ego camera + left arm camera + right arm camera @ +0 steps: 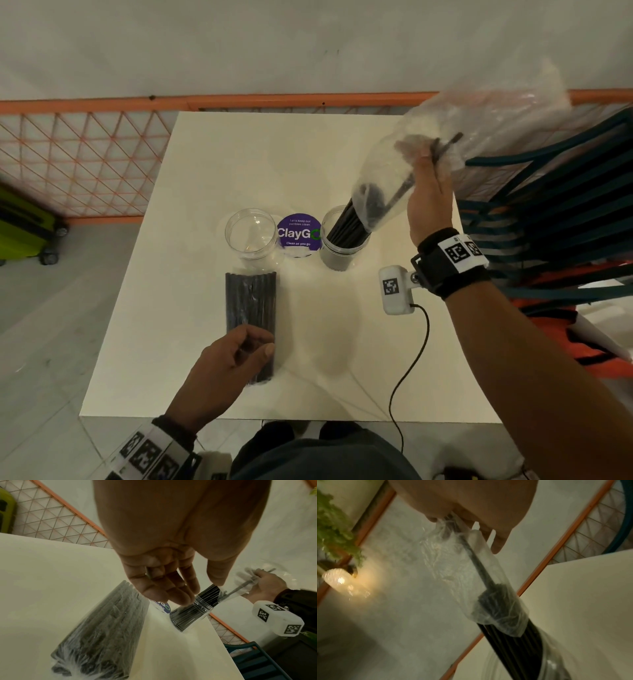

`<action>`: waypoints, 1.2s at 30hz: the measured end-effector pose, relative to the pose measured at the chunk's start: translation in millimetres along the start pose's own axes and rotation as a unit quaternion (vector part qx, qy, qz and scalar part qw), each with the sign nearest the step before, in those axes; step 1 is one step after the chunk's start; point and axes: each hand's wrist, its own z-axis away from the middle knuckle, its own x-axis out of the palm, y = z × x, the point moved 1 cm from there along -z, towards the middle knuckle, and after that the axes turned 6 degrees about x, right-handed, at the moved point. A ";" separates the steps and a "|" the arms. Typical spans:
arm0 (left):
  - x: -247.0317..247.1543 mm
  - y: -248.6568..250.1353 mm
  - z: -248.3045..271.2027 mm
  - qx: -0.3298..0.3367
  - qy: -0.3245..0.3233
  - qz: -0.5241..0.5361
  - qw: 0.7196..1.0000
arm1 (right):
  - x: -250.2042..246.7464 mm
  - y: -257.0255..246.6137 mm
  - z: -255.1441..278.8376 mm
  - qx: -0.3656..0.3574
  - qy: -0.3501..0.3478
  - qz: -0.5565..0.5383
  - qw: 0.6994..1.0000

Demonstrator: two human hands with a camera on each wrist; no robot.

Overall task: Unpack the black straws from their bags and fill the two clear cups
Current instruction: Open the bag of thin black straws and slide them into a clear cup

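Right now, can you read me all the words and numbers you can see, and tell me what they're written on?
"Let's keep our pantries clean": small top line on the round purple sticker on the table; faint, so this is my best reading.
"ClayGo": big white letters on that sticker; the last letter is partly hidden.
"Clean as you go": bottom line on that sticker.
Square black-and-white codes on the wrist bands and white camera box: patterns, no words.
No numbers are readable.

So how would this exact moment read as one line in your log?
right hand: pulling clear bag off straws in right cup | left hand: over unopened straw bag | left cup: empty
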 end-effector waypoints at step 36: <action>13.4 3.2 3.2 0.021 -0.033 -0.003 0.999 | -21.8 -3.5 35.1 0.001 -0.068 0.110 0.992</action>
